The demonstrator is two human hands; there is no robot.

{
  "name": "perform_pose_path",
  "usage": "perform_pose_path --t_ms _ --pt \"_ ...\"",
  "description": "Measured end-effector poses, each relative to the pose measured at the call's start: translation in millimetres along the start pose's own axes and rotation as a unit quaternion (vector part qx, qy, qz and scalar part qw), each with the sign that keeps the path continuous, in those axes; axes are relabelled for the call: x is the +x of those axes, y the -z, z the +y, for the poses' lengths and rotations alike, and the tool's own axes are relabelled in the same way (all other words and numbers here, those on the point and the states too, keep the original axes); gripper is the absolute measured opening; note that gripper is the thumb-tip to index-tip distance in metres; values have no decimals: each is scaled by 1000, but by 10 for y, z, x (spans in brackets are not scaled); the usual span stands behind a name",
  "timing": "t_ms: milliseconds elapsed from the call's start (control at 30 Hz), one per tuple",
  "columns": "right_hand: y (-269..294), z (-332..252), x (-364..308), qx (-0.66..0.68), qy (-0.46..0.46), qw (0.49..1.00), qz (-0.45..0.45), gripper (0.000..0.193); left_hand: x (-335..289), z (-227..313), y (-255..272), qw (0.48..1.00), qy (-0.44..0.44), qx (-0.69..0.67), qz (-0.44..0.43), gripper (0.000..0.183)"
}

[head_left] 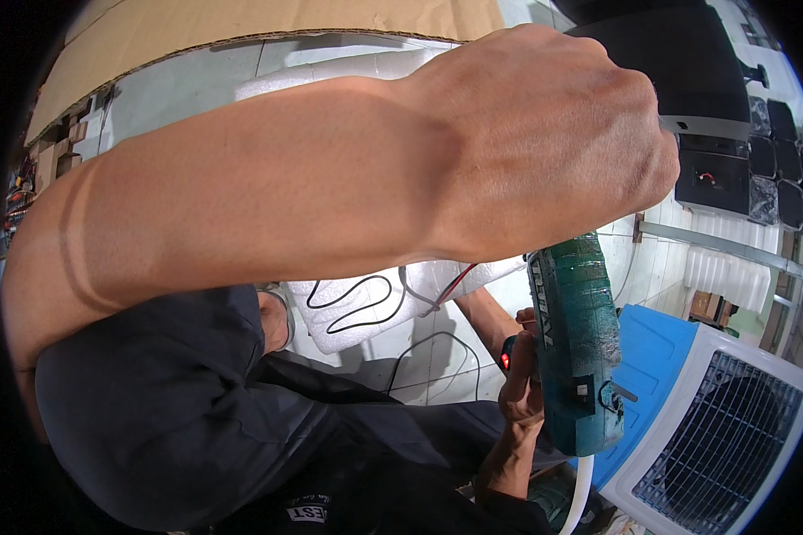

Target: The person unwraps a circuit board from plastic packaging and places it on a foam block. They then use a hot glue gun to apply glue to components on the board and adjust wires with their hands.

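Note:
My left arm crosses the view from the left, close up. My left hand [553, 134] is closed with its back up. Its fingers curl out of sight, and what they grip is hidden. Directly below it, a green corded power tool [580, 343], worn and smeared, runs down the view with its far end behind that hand. A white cord [582, 495] leaves its near end. Farther down, my right hand [523, 379] is closed at the tool's left side, partly covered by the body. A small red light [506, 361] glows beside it.
White foam [348, 316] with thin dark cables lies on the tiled floor [419, 370]. Cardboard [268, 22] spans the far left. Right of the tool are a blue panel [656, 357] and a white-framed black grille [723, 437]. Black boxes [714, 169] stand far right, near a metal rail [732, 247].

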State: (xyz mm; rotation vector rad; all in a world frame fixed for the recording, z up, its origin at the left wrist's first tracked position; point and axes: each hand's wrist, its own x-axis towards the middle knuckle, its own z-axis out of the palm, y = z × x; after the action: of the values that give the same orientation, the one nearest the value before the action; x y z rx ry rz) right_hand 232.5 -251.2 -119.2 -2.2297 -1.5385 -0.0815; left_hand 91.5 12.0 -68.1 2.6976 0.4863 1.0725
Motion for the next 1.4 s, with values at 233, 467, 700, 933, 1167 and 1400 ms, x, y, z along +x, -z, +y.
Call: perform_pose_path --t_ms 233,467,700,933,1167,1400 --pt "-7 -37 15 -16 6 1000 2 20 48 -152 70 999 -17 -32 -21 12" --pt "-19 -13 143 100 34 994 -9 20 67 -138 33 999 -23 -28 -24 13" --pt "14 -56 28 -21 1 1000 2 21 46 -151 53 999 -22 -33 -15 11" --pt "-50 -216 251 157 57 986 23 21 61 -143 173 998 -32 -44 -39 10" --pt "56 -11 19 -19 -30 999 -29 19 27 -138 32 999 -40 -16 -18 10" --pt "42 -52 94 44 -10 999 -26 20 52 -172 24 998 -34 -41 14 17"
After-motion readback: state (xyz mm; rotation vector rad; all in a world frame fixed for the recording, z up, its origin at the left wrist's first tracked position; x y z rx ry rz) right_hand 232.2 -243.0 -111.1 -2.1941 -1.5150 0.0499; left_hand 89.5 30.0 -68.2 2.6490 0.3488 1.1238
